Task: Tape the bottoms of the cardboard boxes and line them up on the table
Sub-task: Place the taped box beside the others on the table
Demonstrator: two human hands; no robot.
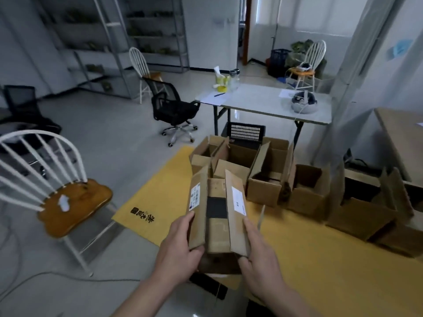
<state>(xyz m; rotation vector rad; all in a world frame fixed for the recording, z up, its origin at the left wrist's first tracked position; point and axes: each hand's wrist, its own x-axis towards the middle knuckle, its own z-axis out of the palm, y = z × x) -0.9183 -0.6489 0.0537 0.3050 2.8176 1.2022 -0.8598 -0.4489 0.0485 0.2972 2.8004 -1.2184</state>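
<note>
I hold a small cardboard box (217,216) over the yellow table (309,252), its two long flaps standing up with white labels on them. My left hand (180,250) grips the left flap and near corner. On the other side, my right hand (256,255) grips the right flap and near end. Several open cardboard boxes (265,179) stand in a row across the far side of the table, running from the centre to the right edge. A roll of yellow tape (221,88) lies on the white folding table (263,101) further back.
A white-backed wooden chair (68,202) stands at the left beside the yellow table. A black office chair (174,108) and a black crate (246,132) sit behind the boxes. A wooden desk (402,138) is at the right. Cables trail on the floor at lower left.
</note>
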